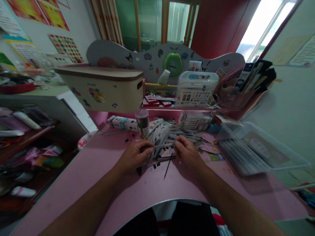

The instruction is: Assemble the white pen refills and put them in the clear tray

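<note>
Two hands hold one pen over a pink desk.
Head view: the left hand [134, 153] and right hand [187, 151] pinch opposite ends of a grey pen [162, 146], just before the heap of pens [172, 132]; a clear tray [261, 147] lies to the right.

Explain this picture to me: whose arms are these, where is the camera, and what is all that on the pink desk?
There is no machine: a person wears one camera on the head, looking down at their own bare arms. The left hand and right hand together pinch a thin white pen over the pink desk. Behind it lies a heap of similar white pens, with loose small black caps and a thin black refill nearer the person. A small clear jar with a dark lid stands beside the heap, and a clear plastic tray sits to the right.
</note>
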Available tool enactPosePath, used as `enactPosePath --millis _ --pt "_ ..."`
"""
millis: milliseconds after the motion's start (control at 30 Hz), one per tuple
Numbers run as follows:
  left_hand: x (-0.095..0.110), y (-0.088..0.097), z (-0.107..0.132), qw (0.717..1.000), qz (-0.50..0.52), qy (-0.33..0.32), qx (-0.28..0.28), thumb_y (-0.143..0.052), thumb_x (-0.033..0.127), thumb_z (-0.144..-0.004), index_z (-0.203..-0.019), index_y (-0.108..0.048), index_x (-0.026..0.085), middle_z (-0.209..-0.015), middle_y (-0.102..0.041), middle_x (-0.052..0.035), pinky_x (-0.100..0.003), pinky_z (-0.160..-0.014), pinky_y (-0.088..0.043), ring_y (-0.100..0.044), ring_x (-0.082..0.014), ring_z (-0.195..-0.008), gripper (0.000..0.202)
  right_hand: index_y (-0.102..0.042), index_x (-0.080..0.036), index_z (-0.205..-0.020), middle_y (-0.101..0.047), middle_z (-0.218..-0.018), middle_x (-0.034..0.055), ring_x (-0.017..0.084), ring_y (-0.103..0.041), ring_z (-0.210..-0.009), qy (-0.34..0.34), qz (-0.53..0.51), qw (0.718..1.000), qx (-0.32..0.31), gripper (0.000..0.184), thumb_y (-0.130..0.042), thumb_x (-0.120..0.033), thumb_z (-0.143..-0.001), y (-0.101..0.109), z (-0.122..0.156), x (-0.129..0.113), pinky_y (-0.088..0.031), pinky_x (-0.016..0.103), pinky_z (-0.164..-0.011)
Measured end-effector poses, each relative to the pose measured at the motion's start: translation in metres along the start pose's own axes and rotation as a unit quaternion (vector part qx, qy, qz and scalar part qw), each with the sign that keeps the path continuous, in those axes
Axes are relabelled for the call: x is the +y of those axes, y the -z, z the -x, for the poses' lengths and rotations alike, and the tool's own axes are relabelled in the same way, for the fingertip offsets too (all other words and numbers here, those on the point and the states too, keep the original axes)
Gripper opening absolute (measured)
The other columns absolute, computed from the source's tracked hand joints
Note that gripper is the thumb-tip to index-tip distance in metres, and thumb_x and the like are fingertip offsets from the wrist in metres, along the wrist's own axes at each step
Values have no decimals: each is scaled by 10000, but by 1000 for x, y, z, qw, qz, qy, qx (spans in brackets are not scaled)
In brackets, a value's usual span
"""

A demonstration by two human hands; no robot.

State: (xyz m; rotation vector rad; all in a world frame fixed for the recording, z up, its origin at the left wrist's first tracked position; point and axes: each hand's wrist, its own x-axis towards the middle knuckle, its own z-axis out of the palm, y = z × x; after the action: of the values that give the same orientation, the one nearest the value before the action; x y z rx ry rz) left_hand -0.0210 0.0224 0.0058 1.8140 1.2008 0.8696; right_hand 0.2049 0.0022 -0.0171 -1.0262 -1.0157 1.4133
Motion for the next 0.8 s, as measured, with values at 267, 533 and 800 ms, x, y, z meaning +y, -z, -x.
enactPosePath --millis 267,533,800 --pt "2 0 2 991 -79 -108 15 -617 246 -837 -891 -771 188 -859 -753 -65 -306 -734 -491 -685 -212 -810 174 -514 -225 -772 -429 -589 -65 97 -347 -513 9 0 1000 2 282 -684 -433 -856 -2 1 -1 -249 218 -463" --pt "2 -1 3 983 -123 -137 0 -614 244 -851 -915 -762 175 -848 -736 -68 -317 -739 -478 -671 -211 -803 176 -503 -223 -716 -422 -591 -51 108 -352 -527 16 36 999 -11 330 -690 -459 -851 -5 6 -6 -262 237 -477" --pt "-1 -4 2 998 48 -36 18 -587 319 -896 -956 -703 197 -792 -714 -23 -273 -662 -472 -638 -165 -710 178 -553 -220 -764 -469 -628 -40 118 -398 -540 30 90 995 -30 159 -587 -336 -867 6 -1 -7 -280 244 -493"
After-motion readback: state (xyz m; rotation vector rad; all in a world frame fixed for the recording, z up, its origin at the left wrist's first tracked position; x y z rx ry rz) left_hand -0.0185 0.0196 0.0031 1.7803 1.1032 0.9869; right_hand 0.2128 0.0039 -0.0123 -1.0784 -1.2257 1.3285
